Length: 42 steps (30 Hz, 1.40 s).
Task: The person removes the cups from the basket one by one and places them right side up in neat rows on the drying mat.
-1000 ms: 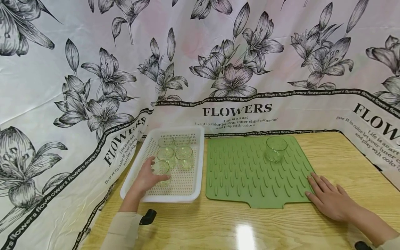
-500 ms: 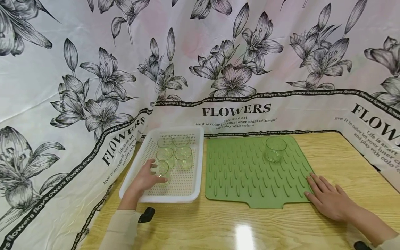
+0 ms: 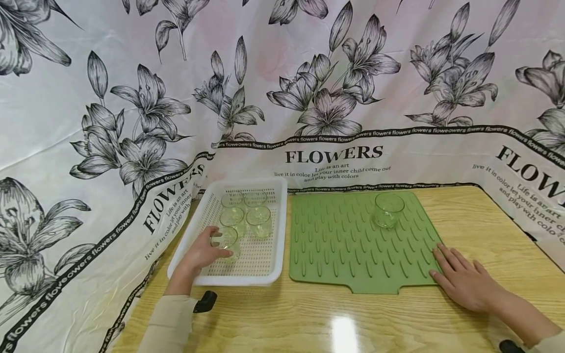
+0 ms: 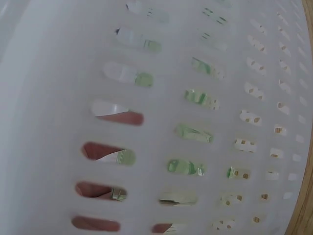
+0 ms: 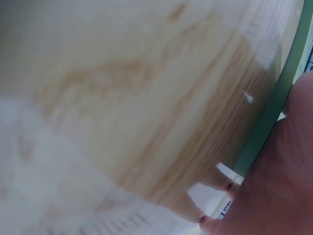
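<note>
In the head view my left hand (image 3: 204,252) reaches into a white perforated basket (image 3: 275,250). Its fingers and thumb curl round a clear, green-tinted drinking glass (image 3: 229,240) at the basket's near left. The left wrist camera faces the slotted basket wall (image 4: 161,117); skin and bits of green glass show through the slots. My right hand (image 3: 468,282) lies flat, fingers spread, with its fingertips on the right edge of a green ridged mat (image 3: 335,235). The right wrist view shows that hand (image 5: 279,171) beside the mat's edge (image 5: 274,112) and the wooden table.
Several similar glasses (image 3: 258,223) stand further back in the basket. Another glass (image 3: 389,211) stands on the mat towards its back right. The light wooden table (image 3: 282,318) runs along the front. A flower-printed cloth (image 3: 335,108) hangs behind and at the sides.
My left thumb has drawn in slightly against the glass, which keeps its place in the basket. My right hand stays at the mat's edge.
</note>
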Each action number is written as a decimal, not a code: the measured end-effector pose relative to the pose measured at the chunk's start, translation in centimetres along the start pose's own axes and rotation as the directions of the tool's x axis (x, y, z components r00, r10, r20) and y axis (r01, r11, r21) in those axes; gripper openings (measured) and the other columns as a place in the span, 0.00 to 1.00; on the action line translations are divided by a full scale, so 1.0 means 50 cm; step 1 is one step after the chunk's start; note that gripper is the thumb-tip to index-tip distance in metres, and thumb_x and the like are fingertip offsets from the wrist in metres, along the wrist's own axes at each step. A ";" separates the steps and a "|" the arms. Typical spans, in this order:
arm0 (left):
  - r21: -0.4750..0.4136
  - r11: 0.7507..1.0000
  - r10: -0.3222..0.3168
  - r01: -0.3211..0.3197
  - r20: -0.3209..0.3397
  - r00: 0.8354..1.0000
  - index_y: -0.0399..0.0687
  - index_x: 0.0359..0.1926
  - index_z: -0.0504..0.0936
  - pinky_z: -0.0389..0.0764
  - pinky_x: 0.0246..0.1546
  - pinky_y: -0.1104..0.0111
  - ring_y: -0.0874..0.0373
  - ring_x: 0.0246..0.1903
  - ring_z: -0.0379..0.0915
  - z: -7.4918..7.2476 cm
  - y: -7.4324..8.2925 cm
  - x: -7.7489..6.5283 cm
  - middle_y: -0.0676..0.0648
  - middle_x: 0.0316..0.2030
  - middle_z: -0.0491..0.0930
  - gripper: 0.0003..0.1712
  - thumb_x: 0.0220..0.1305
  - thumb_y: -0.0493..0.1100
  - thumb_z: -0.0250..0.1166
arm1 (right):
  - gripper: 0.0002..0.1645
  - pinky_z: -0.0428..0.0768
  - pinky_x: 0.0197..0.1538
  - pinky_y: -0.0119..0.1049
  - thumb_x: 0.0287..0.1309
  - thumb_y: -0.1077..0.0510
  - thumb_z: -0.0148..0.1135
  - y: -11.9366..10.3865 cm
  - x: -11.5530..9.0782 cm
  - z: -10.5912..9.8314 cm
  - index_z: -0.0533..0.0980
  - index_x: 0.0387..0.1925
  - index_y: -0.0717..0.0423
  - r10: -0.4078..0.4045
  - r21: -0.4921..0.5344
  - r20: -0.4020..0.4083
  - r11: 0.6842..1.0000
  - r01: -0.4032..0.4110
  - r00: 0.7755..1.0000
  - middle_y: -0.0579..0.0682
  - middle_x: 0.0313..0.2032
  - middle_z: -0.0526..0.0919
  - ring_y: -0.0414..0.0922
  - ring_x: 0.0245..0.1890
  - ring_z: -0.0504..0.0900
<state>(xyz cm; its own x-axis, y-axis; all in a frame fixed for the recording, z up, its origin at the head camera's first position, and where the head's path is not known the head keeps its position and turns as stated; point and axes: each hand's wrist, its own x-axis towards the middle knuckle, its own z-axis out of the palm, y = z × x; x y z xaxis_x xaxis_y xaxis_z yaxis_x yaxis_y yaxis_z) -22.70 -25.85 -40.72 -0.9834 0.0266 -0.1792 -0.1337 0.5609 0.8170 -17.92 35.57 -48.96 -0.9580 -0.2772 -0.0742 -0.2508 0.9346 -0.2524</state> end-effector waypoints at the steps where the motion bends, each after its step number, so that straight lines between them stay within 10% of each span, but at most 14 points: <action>1: -0.003 1.000 -0.001 0.001 0.000 1.000 0.29 0.75 0.51 0.73 0.63 0.42 0.28 0.68 0.61 0.000 0.001 0.000 0.29 0.71 0.60 0.51 0.60 0.34 0.73 | 0.43 0.49 0.62 0.82 0.81 0.41 0.40 0.000 0.000 0.000 0.50 0.77 0.71 -0.001 -0.001 -0.003 1.000 0.001 1.000 0.72 0.77 0.48 0.75 0.73 0.49; 42: -0.047 0.998 0.045 -0.046 -0.022 0.999 0.34 0.74 0.57 0.76 0.62 0.46 0.34 0.68 0.63 -0.009 0.029 -0.017 0.34 0.69 0.64 0.49 0.61 0.43 0.75 | 0.43 0.49 0.62 0.83 0.81 0.41 0.40 0.000 -0.001 0.000 0.51 0.77 0.72 0.002 0.011 -0.001 1.000 -0.002 1.000 0.72 0.77 0.48 0.75 0.73 0.49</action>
<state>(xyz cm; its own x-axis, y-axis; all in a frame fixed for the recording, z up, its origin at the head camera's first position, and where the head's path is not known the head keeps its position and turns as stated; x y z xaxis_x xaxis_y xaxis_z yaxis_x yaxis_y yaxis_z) -22.11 -25.45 -39.12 -0.9909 0.0339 -0.1300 -0.0937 0.5196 0.8492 -17.89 35.59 -48.99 -0.9586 -0.2748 -0.0743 -0.2470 0.9327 -0.2627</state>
